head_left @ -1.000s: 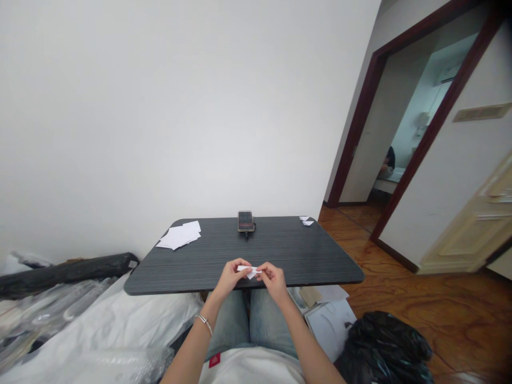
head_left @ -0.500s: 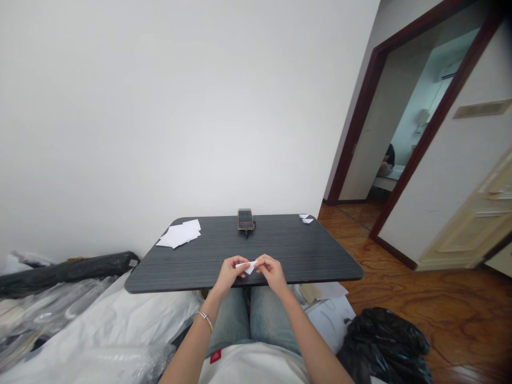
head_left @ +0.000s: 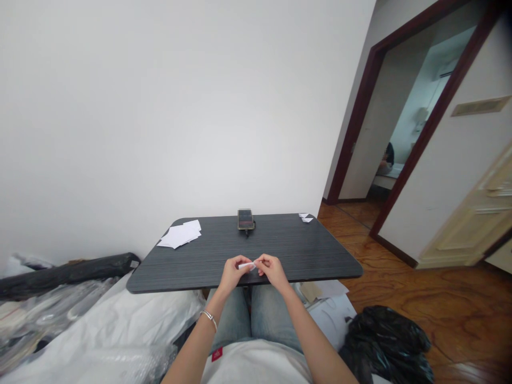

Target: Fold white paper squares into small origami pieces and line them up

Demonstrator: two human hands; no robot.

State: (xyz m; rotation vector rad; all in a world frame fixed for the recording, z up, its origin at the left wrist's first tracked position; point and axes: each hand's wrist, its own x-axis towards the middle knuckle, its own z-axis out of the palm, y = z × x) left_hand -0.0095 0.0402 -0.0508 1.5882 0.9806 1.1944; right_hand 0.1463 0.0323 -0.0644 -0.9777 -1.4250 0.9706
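Observation:
Between my hands, just over the near edge of the dark table (head_left: 216, 245), is a small folded white piece of paper (head_left: 247, 265). My left hand (head_left: 233, 271) pinches its left side between thumb and fingers. On the other side, my right hand (head_left: 271, 268) grips the right end with its fingertips. The fingers cover much of the paper, so its exact folds are hard to make out. A pile of white paper sheets (head_left: 180, 234) lies at the table's left. Small folded white papers (head_left: 307, 220) rest at the far right corner.
A phone (head_left: 245, 219) on a stand is at the table's back middle, near the white wall. Below the table's right side are papers and a black plastic bag (head_left: 386, 341). Plastic-wrapped bundles (head_left: 80, 304) lie at left. A person sits beyond the doorway at right.
The paper has turned between my fingers: its pointed lower part showed before, and now it appears as a narrow strip. Both hands have shifted only slightly.

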